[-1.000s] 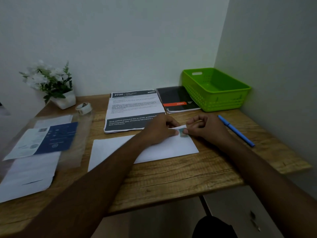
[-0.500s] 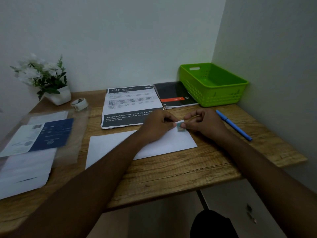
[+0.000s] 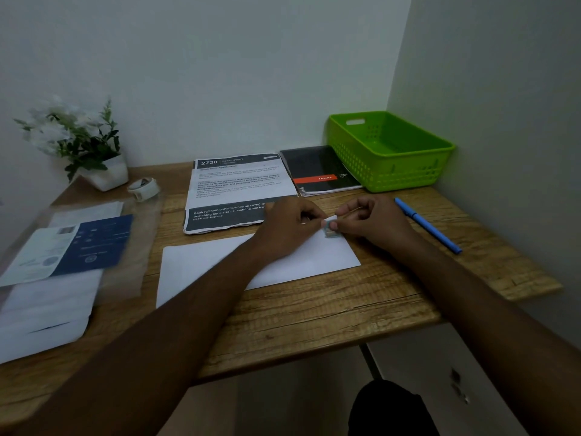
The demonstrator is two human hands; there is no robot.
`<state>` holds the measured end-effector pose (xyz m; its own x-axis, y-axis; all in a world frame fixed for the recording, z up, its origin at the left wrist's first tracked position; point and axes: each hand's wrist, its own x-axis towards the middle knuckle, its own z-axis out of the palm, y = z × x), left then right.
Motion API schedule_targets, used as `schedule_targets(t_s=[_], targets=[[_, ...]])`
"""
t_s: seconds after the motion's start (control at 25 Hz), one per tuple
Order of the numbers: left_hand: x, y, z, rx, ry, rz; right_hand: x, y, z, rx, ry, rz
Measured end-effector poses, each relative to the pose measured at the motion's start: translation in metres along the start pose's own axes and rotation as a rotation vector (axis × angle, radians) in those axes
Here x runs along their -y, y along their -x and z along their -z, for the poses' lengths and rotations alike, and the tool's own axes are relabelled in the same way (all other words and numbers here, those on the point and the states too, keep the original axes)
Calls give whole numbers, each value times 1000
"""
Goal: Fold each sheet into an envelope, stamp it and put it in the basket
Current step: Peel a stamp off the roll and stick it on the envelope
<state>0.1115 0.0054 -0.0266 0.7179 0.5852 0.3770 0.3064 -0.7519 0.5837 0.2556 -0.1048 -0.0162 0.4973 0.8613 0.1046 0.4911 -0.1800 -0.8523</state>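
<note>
The step in hand looks like the stamping one. A white envelope (image 3: 217, 265) lies flat in the middle of the counter (image 3: 314, 313), and a small stamp (image 3: 330, 230) sits at its far right corner. Both hands meet at that spot. The right hand (image 3: 374, 221) has its fingers curled in, and its thumb and first finger pinch the stamp. The left hand (image 3: 289, 229) is curled too, with its fingertips right beside the stamp on the left. I cannot tell if it pinches the stamp as well or only holds the envelope down. The stamp looks a little lifted at the top, so I think it is not stuck flat yet. The green basket (image 3: 399, 176) stands at the far right corner of the counter, and I see nothing in it. A blue pen (image 3: 427, 226) lies near the right edge, just beside the right hand. More white sheets (image 3: 44, 313) wait by the left edge. The next move calls for pressing the stamp down flat and straight on the corner, with the envelope kept from sliding. Then the envelope needs to be picked up and carried to the basket.
</note>
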Motion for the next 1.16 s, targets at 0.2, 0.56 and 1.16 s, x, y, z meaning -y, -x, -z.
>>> schedule_targets(t_s=[0.2, 0.56, 1.16], targets=[[0, 0, 0, -8, 17, -21, -2, -1, 0, -13, -5, 3], [2, -1, 0, -2, 93, -25, -1, -1, -1, -26, -10, 65], [2, -3, -2, -58, 101, -18, -1, 3, -2, 96, -32, 100]])
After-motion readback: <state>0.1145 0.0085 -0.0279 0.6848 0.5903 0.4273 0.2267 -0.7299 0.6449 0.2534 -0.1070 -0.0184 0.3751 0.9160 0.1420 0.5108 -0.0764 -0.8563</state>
